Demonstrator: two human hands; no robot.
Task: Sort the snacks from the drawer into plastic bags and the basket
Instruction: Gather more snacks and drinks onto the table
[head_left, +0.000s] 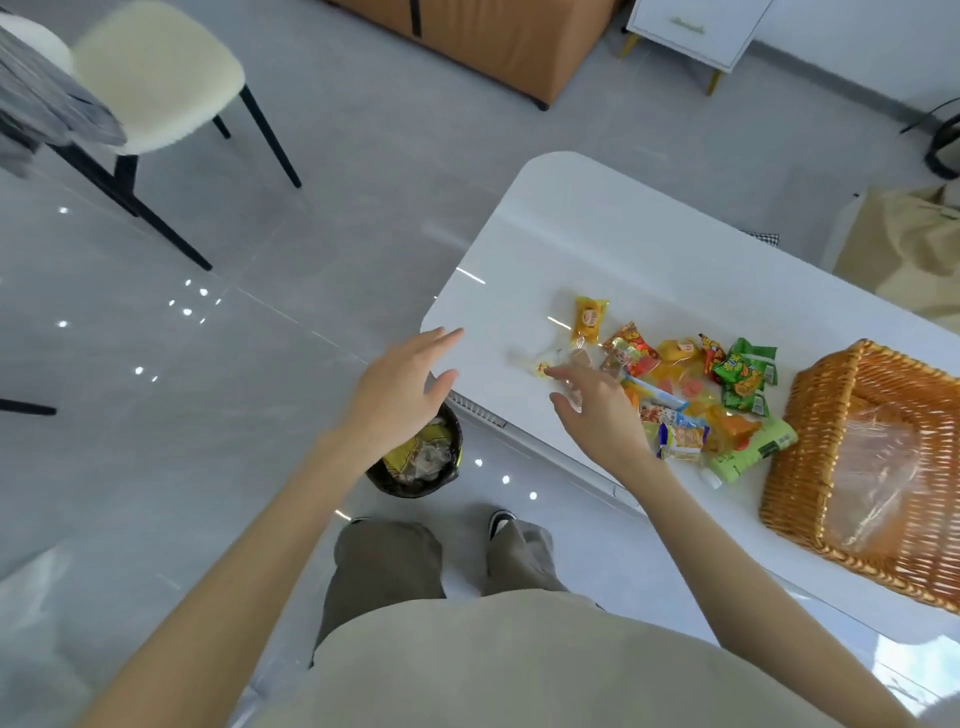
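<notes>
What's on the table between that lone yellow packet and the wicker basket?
The head view shows a loose pile of snack packets, red, orange and green, spread between the yellow packet and the basket.

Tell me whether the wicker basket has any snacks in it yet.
No snacks in its visible part: the basket holds only a clear plastic bag; the snacks lie beside it on the table.

Both bare arms reach forward: left hand (400, 384) spread open, right hand (597, 410) extended with fingers relaxed.
</notes>
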